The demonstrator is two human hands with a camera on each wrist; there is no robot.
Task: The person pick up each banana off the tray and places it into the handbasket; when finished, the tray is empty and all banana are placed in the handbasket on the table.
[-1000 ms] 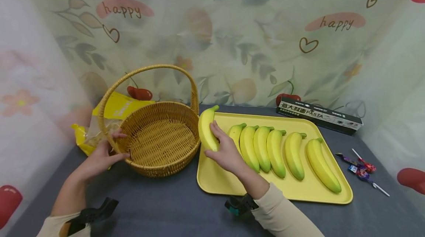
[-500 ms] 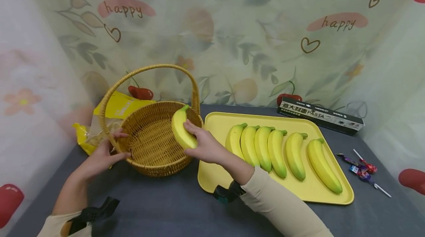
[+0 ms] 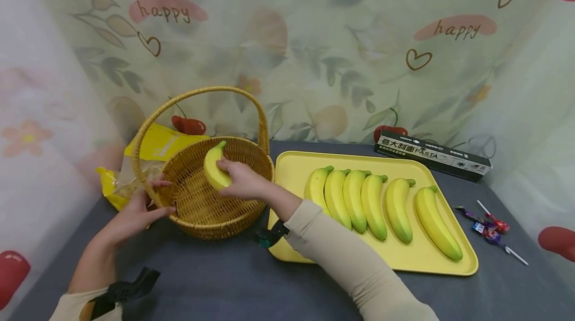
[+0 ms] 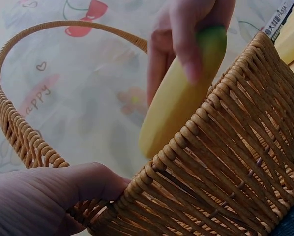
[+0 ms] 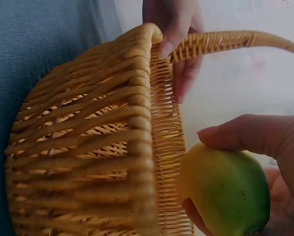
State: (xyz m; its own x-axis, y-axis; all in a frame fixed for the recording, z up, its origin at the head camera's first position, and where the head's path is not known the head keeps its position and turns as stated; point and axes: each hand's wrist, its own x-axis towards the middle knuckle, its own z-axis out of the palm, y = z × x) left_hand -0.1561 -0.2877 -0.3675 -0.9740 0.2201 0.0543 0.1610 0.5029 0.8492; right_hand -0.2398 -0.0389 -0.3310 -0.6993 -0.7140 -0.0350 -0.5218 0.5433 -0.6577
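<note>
My right hand (image 3: 238, 179) grips a yellow banana (image 3: 213, 167) with a green tip and holds it over the inside of the wicker basket (image 3: 188, 213). The left wrist view shows that banana (image 4: 179, 96) above the basket's rim (image 4: 220, 105), and the right wrist view shows its green end (image 5: 225, 191) beside the basket wall (image 5: 88, 147). My left hand (image 3: 143, 205) holds the basket's near-left rim, thumb on the outside. Several more bananas (image 3: 373, 203) lie in a row on the yellow tray (image 3: 287, 171).
A yellow snack bag (image 3: 148, 154) lies behind the basket at the left. A dark pasta box (image 3: 433, 155) sits behind the tray. Wrapped lollipops (image 3: 489, 228) lie at the right on the grey table (image 3: 215, 281). Patterned curtains close in the back and sides.
My right hand lifted one banana off the tray's left end and carried it leftward over the basket's rim into the basket's opening. My left hand stayed on the rim.
</note>
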